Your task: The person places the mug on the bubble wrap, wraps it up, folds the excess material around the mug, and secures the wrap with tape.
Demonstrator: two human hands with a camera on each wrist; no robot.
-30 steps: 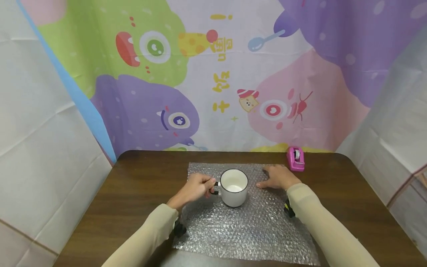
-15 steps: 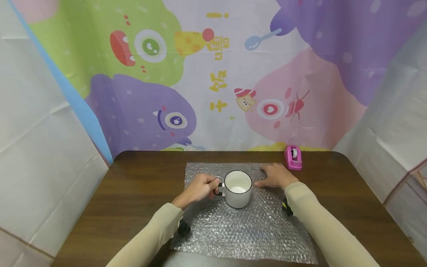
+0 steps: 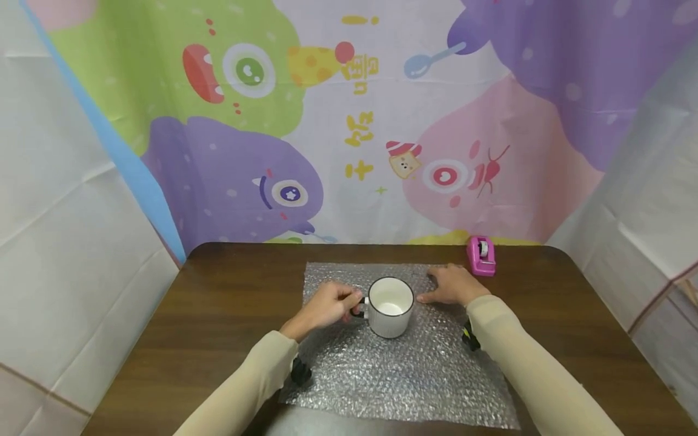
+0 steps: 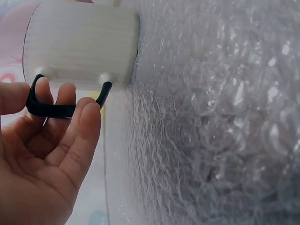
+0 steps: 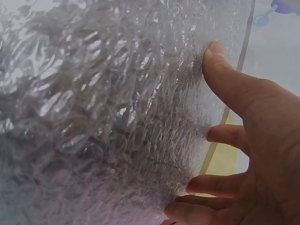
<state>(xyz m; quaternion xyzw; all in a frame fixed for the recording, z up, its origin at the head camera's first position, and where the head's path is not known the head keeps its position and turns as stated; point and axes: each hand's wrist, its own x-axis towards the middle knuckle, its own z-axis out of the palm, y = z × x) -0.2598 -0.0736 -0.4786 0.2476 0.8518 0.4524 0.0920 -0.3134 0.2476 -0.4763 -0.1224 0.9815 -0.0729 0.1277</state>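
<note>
A white ribbed mug [image 3: 389, 321] with a dark rim stands upright on a sheet of bubble wrap [image 3: 403, 375]. My left hand [image 3: 330, 304] holds its black handle [image 4: 61, 110], fingers curled through the loop and the thumb against its upper end. To the right of the mug, my right hand [image 3: 451, 286] rests on the bubble wrap near its far right corner. In the right wrist view the fingertips [image 5: 216, 49] touch the sheet, with thumb and fingers spread apart.
A pink tape dispenser [image 3: 481, 257] sits at the back right of the dark wooden table [image 3: 218, 315], just beyond my right hand. A cartoon-printed curtain [image 3: 349, 212] hangs behind the table, with pale cloth walls [image 3: 76, 212] at both sides.
My left hand has shifted the mug slightly to the right, closer to the right hand, and it now stays there. The right hand keeps its place on the bubble wrap.
</note>
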